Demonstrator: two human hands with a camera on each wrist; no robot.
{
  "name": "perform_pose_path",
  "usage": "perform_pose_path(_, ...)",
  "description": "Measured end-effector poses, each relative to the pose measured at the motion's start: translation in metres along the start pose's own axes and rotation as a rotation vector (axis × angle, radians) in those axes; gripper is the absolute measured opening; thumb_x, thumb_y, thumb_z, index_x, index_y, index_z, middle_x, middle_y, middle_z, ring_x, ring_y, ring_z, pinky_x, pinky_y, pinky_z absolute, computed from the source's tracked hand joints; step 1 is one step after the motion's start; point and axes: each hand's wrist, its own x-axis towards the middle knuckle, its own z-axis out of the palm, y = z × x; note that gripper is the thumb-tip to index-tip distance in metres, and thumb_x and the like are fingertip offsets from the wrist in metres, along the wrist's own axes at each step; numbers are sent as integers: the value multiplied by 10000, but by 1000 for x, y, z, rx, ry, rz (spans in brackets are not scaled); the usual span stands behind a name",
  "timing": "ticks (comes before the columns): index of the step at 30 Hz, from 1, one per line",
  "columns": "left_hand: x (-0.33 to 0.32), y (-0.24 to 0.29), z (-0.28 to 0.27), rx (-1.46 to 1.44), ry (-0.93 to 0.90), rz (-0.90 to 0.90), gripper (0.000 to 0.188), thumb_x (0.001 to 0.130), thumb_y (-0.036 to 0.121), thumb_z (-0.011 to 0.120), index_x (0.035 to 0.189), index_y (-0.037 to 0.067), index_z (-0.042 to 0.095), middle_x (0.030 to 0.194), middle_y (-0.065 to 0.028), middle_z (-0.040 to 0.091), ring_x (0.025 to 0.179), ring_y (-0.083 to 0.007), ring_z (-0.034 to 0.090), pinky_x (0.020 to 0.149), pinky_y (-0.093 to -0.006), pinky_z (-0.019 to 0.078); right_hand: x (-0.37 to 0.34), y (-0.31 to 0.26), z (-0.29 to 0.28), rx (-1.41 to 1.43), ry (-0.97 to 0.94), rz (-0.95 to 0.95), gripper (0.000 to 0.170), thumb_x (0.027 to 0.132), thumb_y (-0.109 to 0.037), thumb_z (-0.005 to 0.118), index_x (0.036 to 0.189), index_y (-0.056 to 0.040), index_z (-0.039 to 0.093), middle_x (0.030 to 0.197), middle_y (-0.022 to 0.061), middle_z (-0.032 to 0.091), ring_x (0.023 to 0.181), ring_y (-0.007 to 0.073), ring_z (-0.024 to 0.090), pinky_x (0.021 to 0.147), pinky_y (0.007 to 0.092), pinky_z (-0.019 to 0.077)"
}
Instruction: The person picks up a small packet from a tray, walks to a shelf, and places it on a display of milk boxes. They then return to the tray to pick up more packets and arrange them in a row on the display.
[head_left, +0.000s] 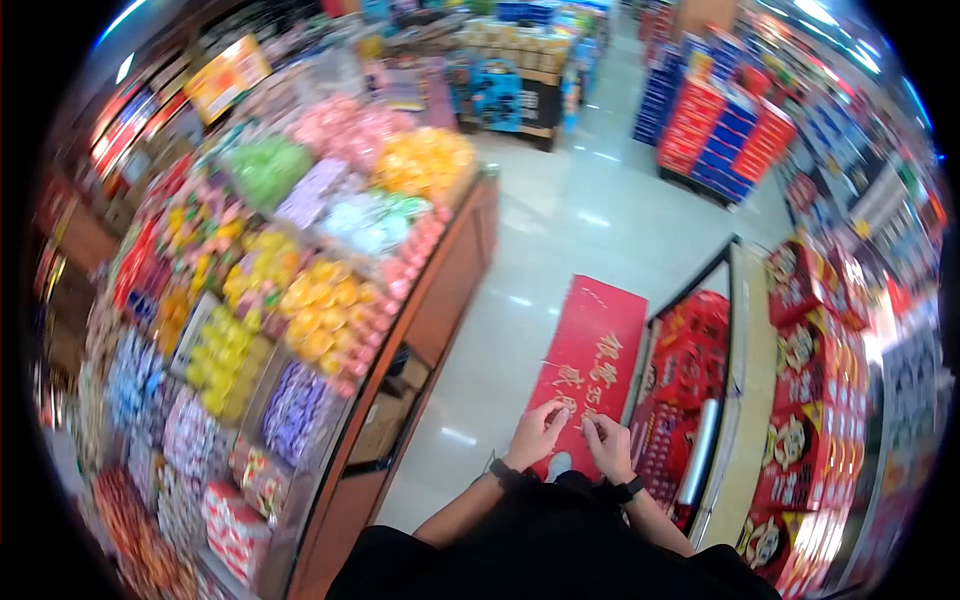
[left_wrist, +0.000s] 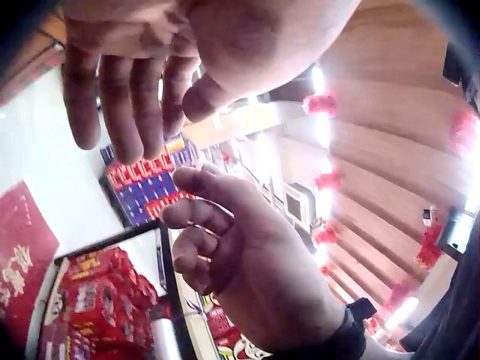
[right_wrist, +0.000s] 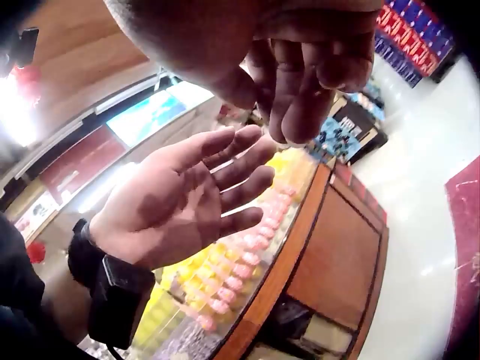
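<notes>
"Pale, glossy tiled shop floor (head_left: 445, 425): what lies there?"
"Red rectangular mat with gold characters (head_left: 592, 350), below the left hand (head_left: 538, 436), fingers extended, and the right hand (head_left: 608, 446), fingers loosely curled."

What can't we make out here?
- Part of the red mat: head view, behind the left hand.
- Its far side: right wrist view, cut off by right edge.
- Most of the shoe: head view, behind black clothing.
- Print on red and blue boxes: head view, blurred, small.
</notes>
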Motion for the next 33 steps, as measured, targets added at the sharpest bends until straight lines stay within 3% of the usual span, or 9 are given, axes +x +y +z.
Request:
perform_pose_path(4, -16, -24, -37, -37, 339, -40, 249, 995, 215, 589, 1103, 11, 683, 893, -103, 736, 817, -152, 699, 707, -292, 539, 44, -26, 33, 44, -233, -133, 169, 962, -131, 637, 960, 28, 693, 704, 76, 671, 622, 103, 622, 576, 264, 484)
perform_pose_path(8, -52, -15, -64, 8, 648, -84, 248, 999, 214, 581, 1106, 14, 680, 914, -97, 739, 833, -151, 700, 722, -282, 540, 77, -28, 74, 106, -519, -237, 175, 949, -147, 651, 957, 22, 697, 710, 104, 679, 628, 138, 645, 594, 280, 496)
perform_pose_path(13, -107, -16, -63, -36, 973, -184, 248, 1012, 206, 570, 1112, -3, 659, 941, -100, 733, 859, -162, 695, 760, -289, 539, 93, -53, 114, 130, -831, -346, 201, 963, -170, 635, 987, 19, 696, 755, 118, 704, 652, 130, 651, 614, 275, 500)
perform_pose_path(15, -126, -24, -56, -85, 1071, -222, 257, 1021, 203, 564, 1124, -16, 650, 971, -103, 722, 887, -170, 688, 802, -296, 537, 92, -53, 133, 158, -918, -365, 208, 975, -178, 624, 997, 17, 692, 749, 92, 697, 641, 109, 625, 602, 258, 490)
perform_pose_path(17, -143, -26, -48, -92, 1206, -200, 225, 1012, 193, 576, 1104, 7, 664, 924, -96, 738, 848, -145, 692, 757, -279, 536, 87, -53, 154, 206, -990, -388, 214, 989, -186, 616, 1005, 14, 690, 738, 55, 687, 620, 76, 588, 577, 233, 477)
perform_pose_path(21, -174, -29, -43, -111, 1372, -222, 228, 1013, 194, 578, 1105, 3, 661, 922, -97, 738, 855, -143, 695, 748, -275, 538, 59, -78, 176, 164, -1174, -439, 198, 974, -176, 619, 990, 7, 692, 746, 88, 701, 624, 128, 633, 597, 268, 488)
perform_pose_path(30, -248, -39, -77, -164, 1593, -116, 227, 1010, 184, 577, 1114, 2, 663, 945, -110, 736, 865, -157, 700, 755, -280, 544, -28, -140, 242, 103, -1433, -678, 246, 999, -211, 598, 1036, 15, 685, 795, 89, 708, 656, 132, 647, 606, 265, 513)
perform_pose_path(33, -286, -47, -99, -188, 1632, -96, 234, 1008, 179, 575, 1129, -1, 661, 951, -113, 736, 867, -159, 699, 763, -284, 544, -65, -159, 266, 48, -1514, -715, 240, 981, -232, 609, 1026, -14, 697, 810, 127, 715, 696, 208, 684, 650, 315, 518)
